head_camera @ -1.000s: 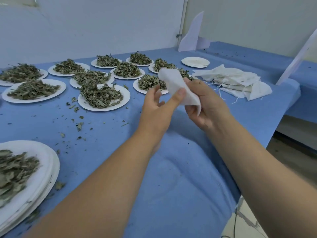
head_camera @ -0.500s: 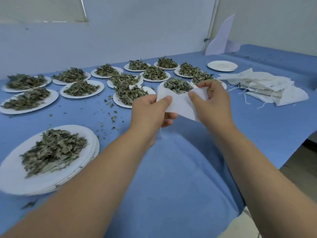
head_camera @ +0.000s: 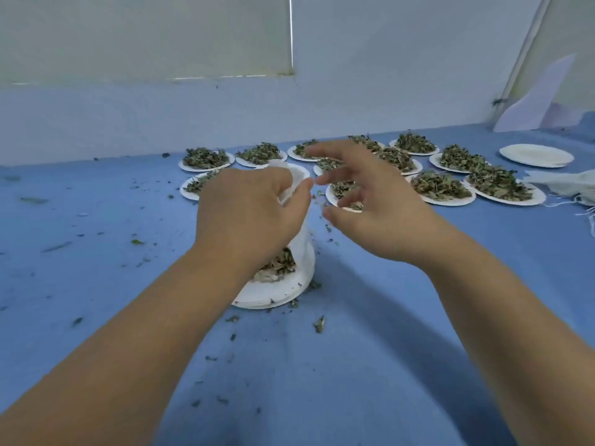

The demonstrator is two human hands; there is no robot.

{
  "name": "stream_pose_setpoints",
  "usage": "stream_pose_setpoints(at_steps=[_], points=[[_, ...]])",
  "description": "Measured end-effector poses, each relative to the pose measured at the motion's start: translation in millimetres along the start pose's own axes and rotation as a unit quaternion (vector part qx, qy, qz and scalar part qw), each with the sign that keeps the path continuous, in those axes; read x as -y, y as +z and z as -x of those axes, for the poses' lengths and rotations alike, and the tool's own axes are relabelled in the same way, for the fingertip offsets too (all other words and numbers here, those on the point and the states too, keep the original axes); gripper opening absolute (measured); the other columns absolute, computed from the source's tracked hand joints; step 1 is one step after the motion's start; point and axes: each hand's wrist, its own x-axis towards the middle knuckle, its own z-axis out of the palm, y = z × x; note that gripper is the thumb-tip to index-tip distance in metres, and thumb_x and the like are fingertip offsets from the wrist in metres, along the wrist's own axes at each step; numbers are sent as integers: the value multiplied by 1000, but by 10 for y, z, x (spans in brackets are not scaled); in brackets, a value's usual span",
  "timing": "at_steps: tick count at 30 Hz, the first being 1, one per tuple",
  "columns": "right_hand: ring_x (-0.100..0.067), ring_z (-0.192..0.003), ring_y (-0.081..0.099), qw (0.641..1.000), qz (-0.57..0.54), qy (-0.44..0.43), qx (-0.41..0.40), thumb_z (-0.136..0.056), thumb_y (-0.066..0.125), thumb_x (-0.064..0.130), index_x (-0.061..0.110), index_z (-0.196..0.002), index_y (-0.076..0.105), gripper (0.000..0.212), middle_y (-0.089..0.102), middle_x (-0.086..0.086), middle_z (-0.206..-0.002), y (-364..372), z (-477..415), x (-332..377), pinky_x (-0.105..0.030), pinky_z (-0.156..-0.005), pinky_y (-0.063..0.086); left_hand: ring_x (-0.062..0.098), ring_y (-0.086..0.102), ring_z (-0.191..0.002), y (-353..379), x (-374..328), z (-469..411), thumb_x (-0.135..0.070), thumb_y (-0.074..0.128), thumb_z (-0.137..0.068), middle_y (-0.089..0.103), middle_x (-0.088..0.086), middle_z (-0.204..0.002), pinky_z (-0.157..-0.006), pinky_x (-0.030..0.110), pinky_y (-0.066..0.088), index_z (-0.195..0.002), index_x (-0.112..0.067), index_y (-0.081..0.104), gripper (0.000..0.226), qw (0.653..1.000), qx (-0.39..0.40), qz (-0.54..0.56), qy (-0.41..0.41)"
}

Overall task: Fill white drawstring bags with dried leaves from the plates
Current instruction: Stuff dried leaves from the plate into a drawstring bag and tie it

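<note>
My left hand covers most of the bag and much of the plate under it. My right hand is blurred and hides parts of far plates. Spare bags run off the right edge.

— What did the person look like on your feed?
— I saw only arms: the left forearm and right forearm were bare to the frame's edge.
— Anything on the hands?
— The left hand and right hand were bare too; blur smeared the right one's outline.

No readable text, labels, brands, numbers or signs anywhere.
</note>
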Motion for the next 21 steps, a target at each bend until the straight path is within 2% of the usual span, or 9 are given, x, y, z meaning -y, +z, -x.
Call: stream_pose_setpoints(at_steps=[3,6,9,11,12,13,15,18,21], points=[[-13,-96,72,981,-166,7,100,-83,69,-4,26,-130,58,57,70,12,-118,244,-239,235,-35,-72,59,9,46,-53,-211,144,-72,-45,53,-90,44,-9,-49,-51,29,33,-57,-37,37,37,1000,10,3,-13],[-12,-59,68,973,-227,35,12,-84,64,-9,2,-97,66,17,73,0,-75,435,-460,363,-29,-50,47,2,54,-64,-364,296,-108,-45,58,-91,56,-17,-68,-51,17,37,-71,-30,46,28,996,20,83,-34],[-15,-61,69,946,-317,56,-42,-88,70,-4,6,-80,63,15,69,-2,-67,585,-614,379,-23,-49,49,-5,62,-88,-470,496,-116,-36,68,-88,64,-23,-95,-66,9,48,-99,-28,58,17,980,35,186,-69],[-21,-71,73,896,-431,101,-30,-92,72,4,8,-81,61,16,71,-10,-81,664,-691,406,-22,-51,50,-8,63,-98,-522,648,-141,-33,70,-89,62,-25,-117,-72,9,51,-116,-32,58,30,963,75,232,-111],[-23,-78,75,895,-433,108,-16,-93,71,8,5,-86,65,10,73,-14,-88,702,-711,426,-23,-53,51,-6,64,-95,-549,703,-148,-31,68,-91,64,-22,-116,-73,14,53,-115,-32,60,25,956,97,248,-119],[-24,-84,76,917,-385,103,-7,-95,70,11,1,-95,70,10,76,-15,-94,736,-732,435,-25,-54,53,1,65,-86,-583,753,-154,-28,65,-95,68,-17,-103,-73,22,53,-105,-31,66,11,954,114,252,-115],[-22,-85,75,967,-245,64,-6,-97,69,16,5,-102,76,15,78,-13,-94,812,-753,430,-31,-59,57,7,51,-66,-628,851,-133,-20,56,-100,60,-15,-72,-65,25,43,-78,-33,67,29,970,122,191,-87],[-11,-79,69,991,-117,27,-64,-91,74,18,14,-93,75,5,75,-1,-88,849,-726,382,-32,-64,54,8,41,-56,-605,990,-53,-8,46,-100,49,-11,-61,-53,22,36,-77,-33,62,38,988,126,57,-67],[-4,-95,65,995,-32,-71,-65,-88,75,16,20,-105,69,18,68,14,-104,917,-633,329,-23,-71,52,13,25,-55,-565,1076,-1,-13,51,-97,33,-3,-55,-52,28,23,-59,-28,43,41,991,101,25,-87]])
